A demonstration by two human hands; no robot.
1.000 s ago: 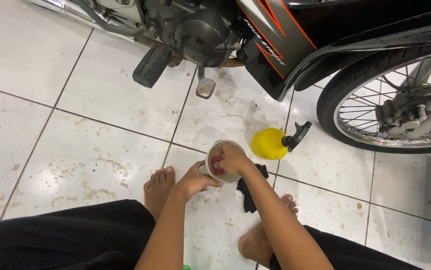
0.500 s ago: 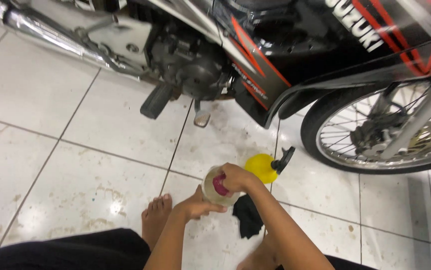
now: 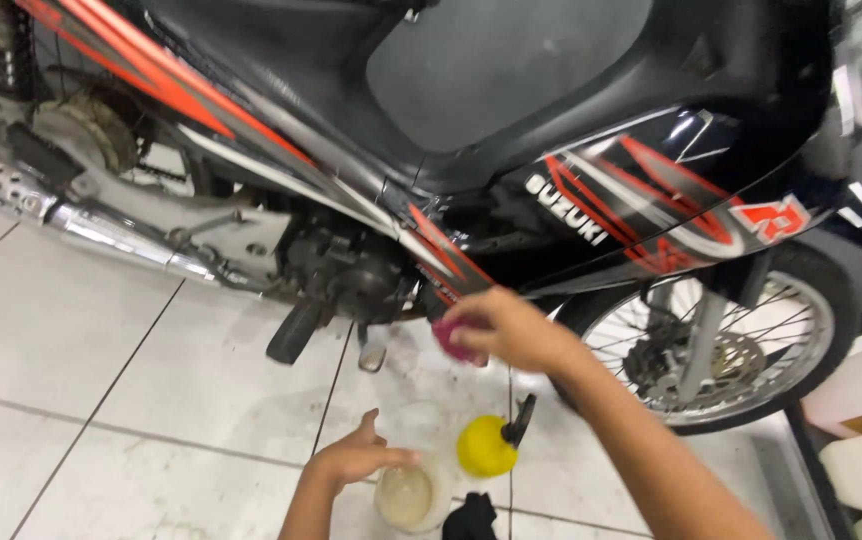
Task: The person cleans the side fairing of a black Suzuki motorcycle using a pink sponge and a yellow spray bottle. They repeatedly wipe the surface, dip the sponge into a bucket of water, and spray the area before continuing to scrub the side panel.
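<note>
Gripping pink sponge (image 3: 448, 338): right hand (image 3: 511, 330), raised | left hand (image 3: 356, 458) holding tub (image 3: 406, 495) below

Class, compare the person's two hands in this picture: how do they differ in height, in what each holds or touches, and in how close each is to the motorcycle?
The right hand is raised beside the motorcycle; the left hand stays low over the tiled floor. The right hand grips a pink sponge; the left hand rests on a pale round container. Both are bare.

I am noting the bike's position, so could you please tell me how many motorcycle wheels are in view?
2. The front wheel stands at right, behind the right hand holding a pink sponge. The rear wheel shows partly at upper left, above the chrome exhaust, mostly hidden.
</note>
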